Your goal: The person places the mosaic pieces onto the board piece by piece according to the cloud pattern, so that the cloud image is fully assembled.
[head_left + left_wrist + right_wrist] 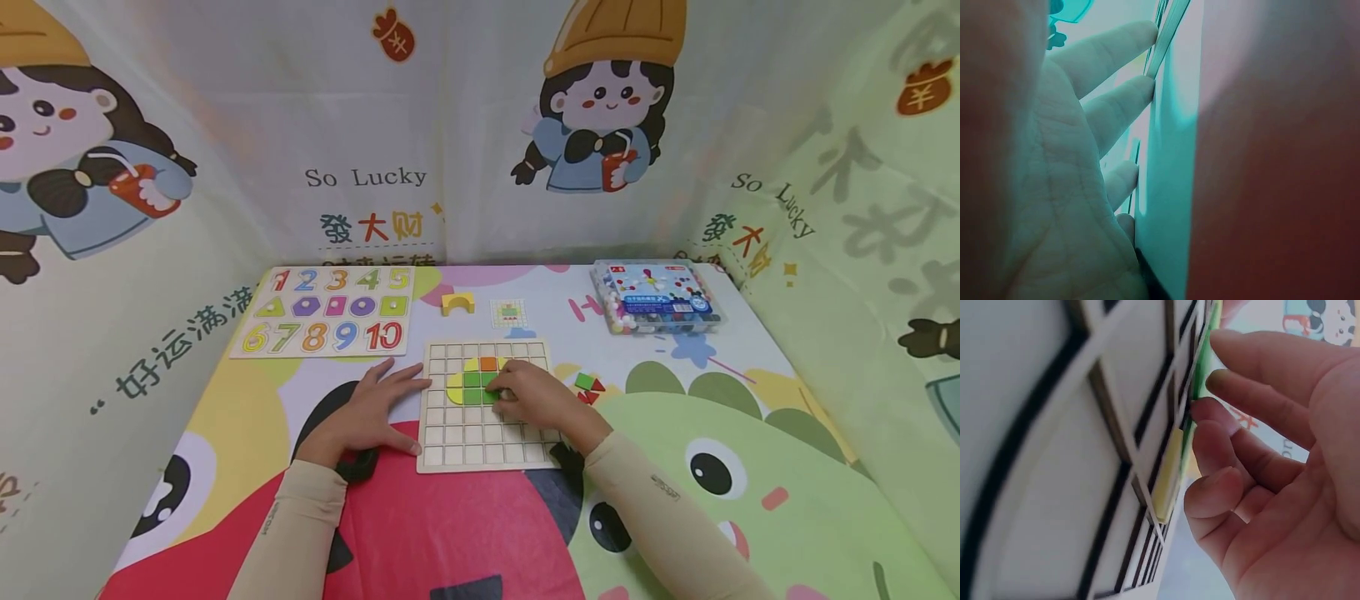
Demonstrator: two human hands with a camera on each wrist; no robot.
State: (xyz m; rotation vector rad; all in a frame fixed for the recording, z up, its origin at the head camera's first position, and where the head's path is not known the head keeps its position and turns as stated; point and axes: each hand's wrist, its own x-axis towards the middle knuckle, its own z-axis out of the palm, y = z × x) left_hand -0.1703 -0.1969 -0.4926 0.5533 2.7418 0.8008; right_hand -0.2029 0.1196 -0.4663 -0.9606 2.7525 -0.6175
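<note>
"So Lucky" cartoon backdrop; cartoon-print tabletop (750, 433). Wooden grid board (480, 417) at centre. Left hand (371, 408) flat, fingers straight, against its edge. Right hand (536, 398), fingers curled, presses green square tile (489, 395).

playroom, cartoon backdrop (480, 125), number puzzle (326, 311)

The right hand (536, 398) hid part of the green wooden tiles (474, 386); print on the small pattern card (508, 313) was too small to read.
</note>
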